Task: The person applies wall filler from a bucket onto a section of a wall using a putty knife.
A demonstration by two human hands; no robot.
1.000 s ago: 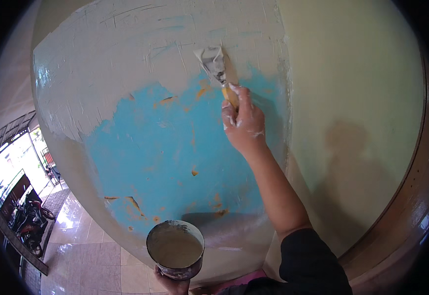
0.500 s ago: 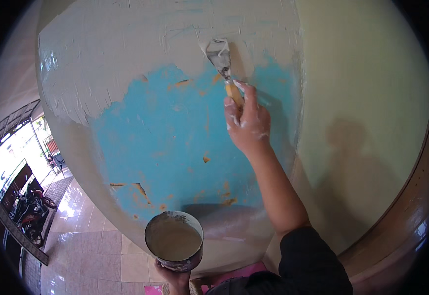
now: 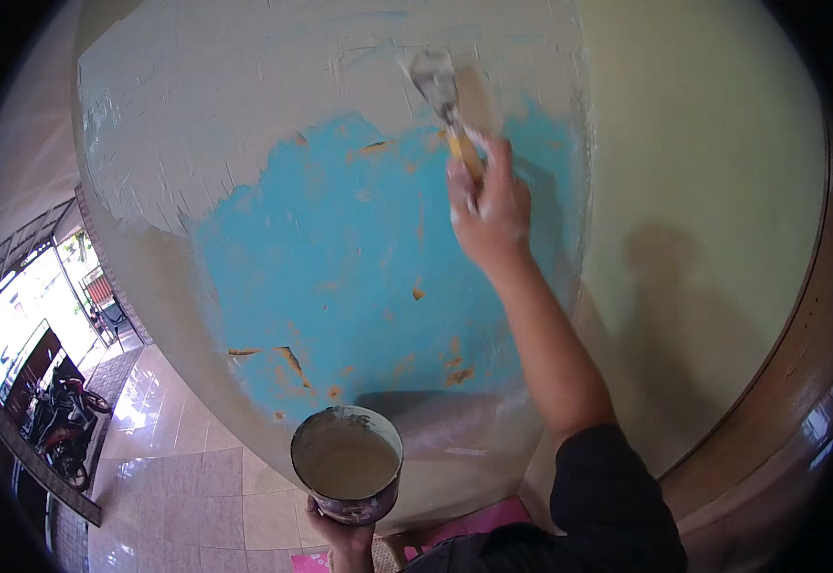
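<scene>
My right hand (image 3: 495, 212) is closed round the yellow handle of a putty knife (image 3: 437, 84). Its metal blade is smeared with putty and lies at the wall, high up, slightly blurred. Behind it the wall (image 3: 340, 229) is coated with grey-beige putty above, while a blue patch with scraped orange-brown spots spreads below. At the lower middle my left hand (image 3: 342, 533) grips a round bucket (image 3: 348, 511) from beneath. Pale putty (image 3: 345, 463) fills part of the bucket, and its rim is crusted. The fingers under the bucket are partly hidden.
A pale green wall (image 3: 703, 172) adjoins on the right, with my shadow on it. Brown trim (image 3: 760, 411) runs along its lower edge. Tiled floor (image 3: 178, 477) stretches at lower left, beyond which stands a motorcycle (image 3: 68, 411). Something pink (image 3: 479, 520) lies below the wall.
My right hand and the putty knife have moved slightly up the wall. The bucket sits a little further right in view, as the whole view has shifted slightly.
</scene>
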